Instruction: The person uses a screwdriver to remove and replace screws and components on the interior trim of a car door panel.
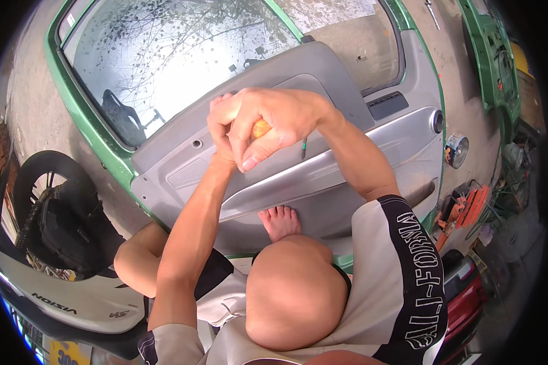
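Observation:
A grey door panel (268, 67) on a green car door (94, 125) lies in front of me. Over its middle, my right hand (286, 115) is closed round an orange, round-ended tool handle (261, 128). Only the end of that handle shows between thumb and fingers. My left hand (223, 148) is just beneath and to the left, largely covered by the right one. Its visible fingers look curled, but what they grip is hidden. A thin dark rod (304, 149) with a green tip shows beside my right wrist, over the panel.
My bare foot (280, 222) rests on the panel's lower part. The window glass (164, 61) spans the far side. A motorbike (67, 225) stands at left. On the right are another green door (490, 55), a round can (456, 149) and orange-red parts (466, 210). A metal tool (432, 13) lies far right.

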{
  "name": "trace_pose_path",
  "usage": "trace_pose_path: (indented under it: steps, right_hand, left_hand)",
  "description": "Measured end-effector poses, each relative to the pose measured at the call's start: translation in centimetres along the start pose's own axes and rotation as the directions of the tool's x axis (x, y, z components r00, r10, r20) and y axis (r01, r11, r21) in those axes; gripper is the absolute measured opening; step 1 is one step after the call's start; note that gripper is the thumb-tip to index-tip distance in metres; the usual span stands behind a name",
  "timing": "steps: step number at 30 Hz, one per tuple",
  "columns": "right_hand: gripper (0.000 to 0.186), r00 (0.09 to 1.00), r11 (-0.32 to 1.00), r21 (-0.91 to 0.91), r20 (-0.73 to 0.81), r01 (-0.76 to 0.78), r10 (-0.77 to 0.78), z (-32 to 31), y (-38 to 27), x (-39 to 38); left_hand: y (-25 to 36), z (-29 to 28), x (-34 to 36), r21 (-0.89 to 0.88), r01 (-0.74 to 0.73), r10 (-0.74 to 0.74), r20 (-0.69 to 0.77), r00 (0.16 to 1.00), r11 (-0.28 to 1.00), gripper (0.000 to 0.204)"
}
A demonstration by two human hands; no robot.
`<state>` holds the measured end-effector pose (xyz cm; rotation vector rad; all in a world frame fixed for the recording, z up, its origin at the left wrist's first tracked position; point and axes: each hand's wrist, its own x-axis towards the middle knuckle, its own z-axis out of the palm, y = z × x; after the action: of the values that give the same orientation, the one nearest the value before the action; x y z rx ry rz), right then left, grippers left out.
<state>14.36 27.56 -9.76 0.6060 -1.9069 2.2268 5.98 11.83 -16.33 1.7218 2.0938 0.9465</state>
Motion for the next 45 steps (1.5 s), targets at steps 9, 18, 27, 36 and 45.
trace_pose_path:
  steps: [9, 18, 27, 36, 45]
  right_hand:
    - [0.023, 0.737, 0.907, -0.422, -0.614, -0.004, -0.282, 6.2, 2.4, -0.2]
    - [0.026, 0.278, 0.823, -0.56, -0.809, -0.1, -0.517, 8.8, 4.4, 2.1]
    - [0.027, 0.155, 0.866, -0.495, -0.863, -0.065, -0.481, 9.9, 3.2, 2.4]
    - [0.015, 0.568, 0.899, -0.438, -0.735, 0.019, -0.37, 7.8, -7.1, 0.1]
    - [0.02, 0.14, 0.976, -0.2, -0.972, -0.091, -0.186, 9.3, -13.2, -12.5]
  left_hand:
    - [-1.5, 0.6, -2.3, -0.072, 0.003, -0.005, -0.018, 1.0, 0.997, 0.032]
    - [-1.5, 0.4, -2.3, -0.087, -0.012, 0.013, 0.011, 1.0, 0.996, 0.031]
    - [-0.4, 1.2, -1.1, -0.074, -0.058, 0.055, -0.039, 0.998, 0.996, 0.03]
    - [2.6, -3.2, -1.3, -0.325, 0.024, -0.079, -0.158, 0.984, 0.945, 0.03]
    - [4.0, -4.2, -8.6, 0.047, 0.151, -0.158, 0.383, 0.91, 0.987, 0.031]
